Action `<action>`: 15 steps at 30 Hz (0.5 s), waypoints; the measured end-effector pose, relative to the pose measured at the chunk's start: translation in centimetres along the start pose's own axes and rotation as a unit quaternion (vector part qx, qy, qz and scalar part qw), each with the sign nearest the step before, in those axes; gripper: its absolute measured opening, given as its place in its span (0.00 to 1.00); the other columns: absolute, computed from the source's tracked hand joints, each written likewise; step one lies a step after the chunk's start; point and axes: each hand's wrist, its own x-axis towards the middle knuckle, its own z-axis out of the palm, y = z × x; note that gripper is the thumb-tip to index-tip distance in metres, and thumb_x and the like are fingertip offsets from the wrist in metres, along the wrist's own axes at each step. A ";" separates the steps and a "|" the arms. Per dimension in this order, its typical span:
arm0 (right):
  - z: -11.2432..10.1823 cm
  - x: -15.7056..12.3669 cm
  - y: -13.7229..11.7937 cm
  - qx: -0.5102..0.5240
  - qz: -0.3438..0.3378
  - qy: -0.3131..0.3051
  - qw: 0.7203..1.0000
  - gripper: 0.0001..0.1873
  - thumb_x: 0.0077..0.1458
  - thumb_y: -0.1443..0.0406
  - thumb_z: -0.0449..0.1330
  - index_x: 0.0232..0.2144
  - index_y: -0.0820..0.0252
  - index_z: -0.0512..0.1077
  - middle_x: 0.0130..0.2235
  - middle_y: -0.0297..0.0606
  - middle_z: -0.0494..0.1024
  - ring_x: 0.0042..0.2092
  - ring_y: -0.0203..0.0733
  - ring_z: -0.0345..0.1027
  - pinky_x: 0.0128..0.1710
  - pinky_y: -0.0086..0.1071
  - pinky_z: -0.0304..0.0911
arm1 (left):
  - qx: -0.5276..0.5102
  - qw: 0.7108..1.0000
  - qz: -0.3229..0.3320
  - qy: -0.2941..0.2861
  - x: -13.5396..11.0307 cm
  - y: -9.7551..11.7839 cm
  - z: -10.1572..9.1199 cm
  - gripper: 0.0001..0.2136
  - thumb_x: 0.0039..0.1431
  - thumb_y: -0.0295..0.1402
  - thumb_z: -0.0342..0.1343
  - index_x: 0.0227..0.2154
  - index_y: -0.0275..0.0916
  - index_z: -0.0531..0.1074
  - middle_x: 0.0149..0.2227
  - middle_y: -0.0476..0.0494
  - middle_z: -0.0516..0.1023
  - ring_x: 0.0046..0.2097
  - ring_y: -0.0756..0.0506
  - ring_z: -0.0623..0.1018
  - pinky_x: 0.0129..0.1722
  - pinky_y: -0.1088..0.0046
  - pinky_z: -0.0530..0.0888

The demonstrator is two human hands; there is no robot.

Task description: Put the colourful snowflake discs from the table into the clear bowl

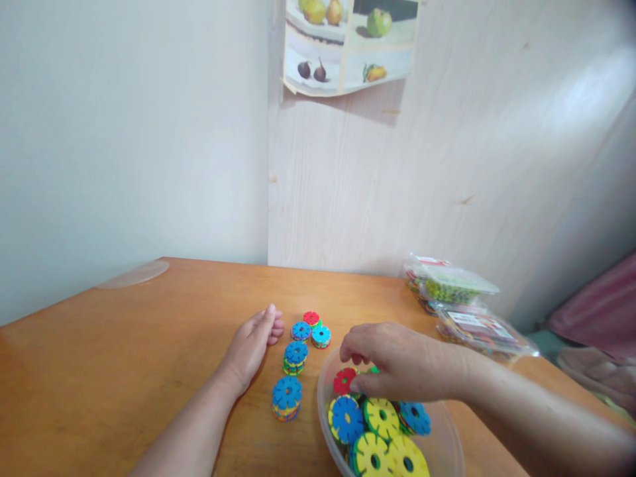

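My left hand rests on its side on the table, thumb up and fingers loosely curved, with nothing seen in it. Just right of it stand small stacks of slotted plastic discs: one topped blue, a nearer one topped blue, and a cluster behind with a red disc and a light blue disc. Over a clear plastic bowl of slotted discs reaches my right hand. Its thumb and fingers are apart, beside a red disc in the bowl. A yellow disc lies below that hand.
Clear plastic boxes with colourful contents are stacked at the table's back right. A translucent round lid lies at the far left edge of the wooden table. Behind is a wall with a fruit poster.
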 end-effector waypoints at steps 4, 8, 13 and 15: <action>-0.3 -0.2 0.1 -0.015 -0.031 -0.011 0.999 0.09 0.55 0.62 0.58 0.38 0.56 0.75 0.38 0.36 0.77 0.37 0.38 0.69 0.35 0.29 0.58 | 0.000 1.000 -0.003 0.000 0.1 -0.2 -0.1 0.32 0.53 0.61 0.51 0.42 0.33 0.76 0.37 0.36 0.80 0.40 0.41 0.79 0.41 0.64 0.74; -0.4 -0.3 0.0 -0.027 -0.029 -0.019 0.999 0.09 0.55 0.61 0.58 0.36 0.56 0.76 0.38 0.36 0.77 0.38 0.38 0.69 0.36 0.29 0.58 | 0.005 1.000 -0.004 -0.003 0.1 -0.1 0.0 0.32 0.54 0.61 0.50 0.42 0.33 0.75 0.38 0.35 0.80 0.41 0.41 0.78 0.41 0.64 0.74; -0.3 -0.1 -0.1 -0.043 -0.015 -0.034 0.998 0.10 0.55 0.59 0.59 0.35 0.56 0.77 0.37 0.38 0.77 0.39 0.41 0.70 0.37 0.30 0.58 | 0.011 1.000 -0.005 -0.006 -0.2 0.3 0.0 0.32 0.55 0.60 0.49 0.42 0.33 0.75 0.38 0.35 0.79 0.42 0.40 0.78 0.42 0.62 0.74; -0.3 0.0 -0.1 -0.047 -0.016 -0.035 0.998 0.10 0.54 0.58 0.60 0.35 0.57 0.77 0.37 0.38 0.77 0.39 0.41 0.70 0.36 0.30 0.58 | 0.011 1.000 -0.004 -0.006 -0.2 0.4 0.0 0.31 0.55 0.60 0.49 0.42 0.33 0.75 0.38 0.35 0.79 0.41 0.40 0.78 0.42 0.62 0.74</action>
